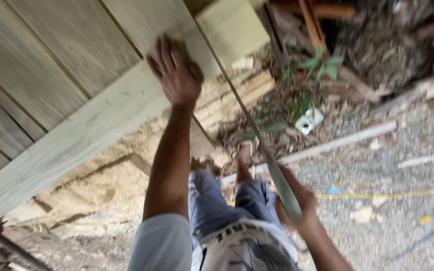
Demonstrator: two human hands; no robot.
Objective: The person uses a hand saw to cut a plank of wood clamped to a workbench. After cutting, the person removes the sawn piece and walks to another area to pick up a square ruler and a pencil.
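White sleeve (163, 243) and blue jeans (212, 200) are seen at bottom centre. Left hand (177, 75), upper centre, is pressed flat on a pale wooden plank (76, 135), fingers (164, 52) spread apart. Plank is laid diagonally across grey boards (41, 65), upper left. Right hand (297, 208), lower right, is clamped on a long thin blade (247, 118) set against the plank's edge. Sawdust (111, 175) is piled below.
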